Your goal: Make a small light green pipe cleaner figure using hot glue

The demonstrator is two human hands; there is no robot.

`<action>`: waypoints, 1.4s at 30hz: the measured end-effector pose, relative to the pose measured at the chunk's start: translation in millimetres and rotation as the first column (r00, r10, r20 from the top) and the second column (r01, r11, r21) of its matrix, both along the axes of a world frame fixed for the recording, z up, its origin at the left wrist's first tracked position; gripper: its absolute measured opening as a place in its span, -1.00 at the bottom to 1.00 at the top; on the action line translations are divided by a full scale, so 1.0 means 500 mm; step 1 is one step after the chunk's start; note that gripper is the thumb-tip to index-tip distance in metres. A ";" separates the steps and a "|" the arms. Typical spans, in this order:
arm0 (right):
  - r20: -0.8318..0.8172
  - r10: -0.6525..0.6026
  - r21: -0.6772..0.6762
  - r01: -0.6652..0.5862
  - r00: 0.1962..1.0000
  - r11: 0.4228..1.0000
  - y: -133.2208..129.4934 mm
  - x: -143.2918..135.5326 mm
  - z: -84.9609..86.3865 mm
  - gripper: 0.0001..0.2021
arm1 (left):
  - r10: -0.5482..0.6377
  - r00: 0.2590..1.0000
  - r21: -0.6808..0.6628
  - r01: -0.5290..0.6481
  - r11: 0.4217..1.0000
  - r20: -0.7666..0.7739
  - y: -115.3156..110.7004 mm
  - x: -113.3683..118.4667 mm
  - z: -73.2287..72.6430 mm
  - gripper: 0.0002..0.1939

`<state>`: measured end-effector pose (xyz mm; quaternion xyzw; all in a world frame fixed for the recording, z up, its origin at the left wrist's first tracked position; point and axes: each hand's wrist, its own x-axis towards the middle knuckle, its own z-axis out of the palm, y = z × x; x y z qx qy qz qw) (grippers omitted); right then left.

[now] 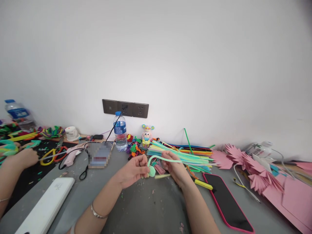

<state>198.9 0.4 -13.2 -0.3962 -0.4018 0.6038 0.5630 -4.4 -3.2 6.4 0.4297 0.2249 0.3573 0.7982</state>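
A mint-green pipe cleaner runs between my two hands, one end wound into a small flat coil. My left hand is closed, pinching the coil between thumb and fingers. From there the stem arches up and over to my right hand, which is closed around its straight part; the exact finger contact is partly hidden. A short pale yellow stick-like piece pokes out beneath my right hand, and I cannot tell whether that hand holds it. Behind both hands lies a pile of pastel pipe cleaners.
A pink-edged phone and yellow-handled tool lie at right, near folded pink paper. A water bottle and small figurine stand by the wall. Left are a white power bank, a glue gun and another person's hand.
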 end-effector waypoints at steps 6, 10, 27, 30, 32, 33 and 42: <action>-0.169 0.013 0.070 -0.001 0.985 0.998 -0.006 0.021 0.029 -0.70 | -0.196 0.980 -0.044 0.197 0.979 0.029 -0.013 -0.005 0.010 -0.51; -0.069 0.341 0.069 -0.337 0.937 0.939 -0.032 0.011 0.036 -0.65 | -0.328 0.944 -0.057 0.326 0.944 -0.033 -0.018 -0.001 0.008 -0.50; -0.103 0.757 0.004 -0.761 0.645 0.649 -0.051 -0.008 0.022 -0.68 | -0.162 0.986 -0.041 0.163 0.986 0.043 -0.015 0.002 0.007 -0.53; -0.111 0.749 0.029 -0.751 0.653 0.660 -0.052 -0.015 0.021 -0.66 | -0.100 0.990 -0.025 0.103 0.994 0.104 -0.017 0.008 0.008 -0.53; -0.112 0.724 0.045 -0.724 0.681 0.688 -0.053 -0.020 0.022 -0.65 | -0.047 0.989 -0.021 0.050 0.999 0.137 -0.017 0.014 0.008 -0.54; -0.112 0.709 0.056 -0.708 0.696 0.704 -0.054 -0.023 0.022 -0.64 | -0.024 0.989 -0.021 0.028 0.999 0.148 -0.018 0.016 0.008 -0.54; -0.121 0.611 0.057 -0.608 0.783 0.791 -0.050 -0.030 0.027 -0.63 | -0.028 0.997 0.034 0.026 0.999 0.074 -0.009 0.008 0.002 -0.58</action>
